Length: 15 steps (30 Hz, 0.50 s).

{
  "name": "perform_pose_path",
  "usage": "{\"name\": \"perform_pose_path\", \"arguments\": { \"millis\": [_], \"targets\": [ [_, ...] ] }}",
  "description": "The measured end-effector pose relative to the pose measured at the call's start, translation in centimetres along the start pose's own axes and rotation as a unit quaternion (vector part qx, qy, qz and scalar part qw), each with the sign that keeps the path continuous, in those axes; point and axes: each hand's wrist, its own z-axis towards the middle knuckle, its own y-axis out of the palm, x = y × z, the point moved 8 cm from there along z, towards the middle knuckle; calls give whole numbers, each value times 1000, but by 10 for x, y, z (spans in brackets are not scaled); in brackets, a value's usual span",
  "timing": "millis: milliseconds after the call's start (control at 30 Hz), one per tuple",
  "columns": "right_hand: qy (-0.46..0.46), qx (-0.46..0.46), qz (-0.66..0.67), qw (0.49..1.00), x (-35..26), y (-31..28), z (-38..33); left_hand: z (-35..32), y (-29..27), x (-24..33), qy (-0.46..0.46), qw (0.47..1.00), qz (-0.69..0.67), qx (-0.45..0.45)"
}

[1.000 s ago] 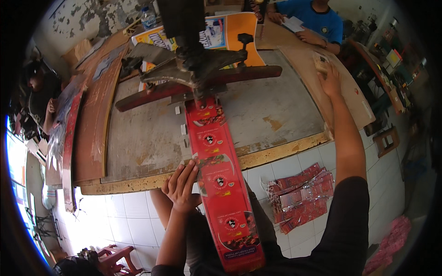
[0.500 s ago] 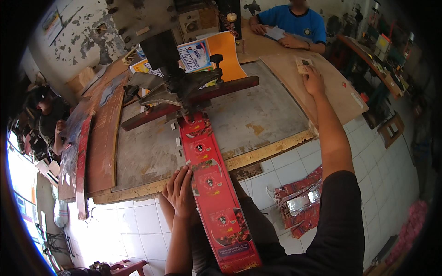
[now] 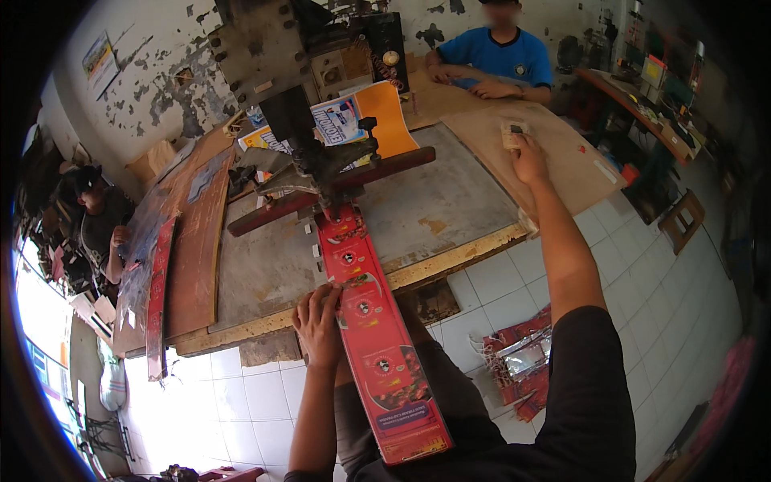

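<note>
A long red printed strip with round emblems and food pictures runs from beneath the press head over the table's near edge to my lap. My left hand is at the strip's left edge, its bent fingertips against it and its thumb hidden. At the right, my right arm reaches out over a brown board. My right hand has its fingers closed on a small tan block with a dark spot, which rests on the board. Little pale pieces lie along the strip's left side.
A dark red crossbar spans the grey tabletop. Another red strip lies at the left. Red bundles are on the tiled floor. A person in a blue shirt sits across; another person is at far left.
The view has shifted slightly, so most things sit a little elsewhere in the picture. Both hands keep their places, the left at the strip's edge and the right at the tan block.
</note>
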Motion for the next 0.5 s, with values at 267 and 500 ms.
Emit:
{"name": "perform_pose_path", "arguments": {
  "millis": [267,500],
  "targets": [
    [-57,0,95,994,-29,-25,-45,3,3,-1,77,995,-68,10],
    [-163,-37,221,961,-102,-81,-131,1,-3,-3,65,993,-95,-4]
  ]
}}
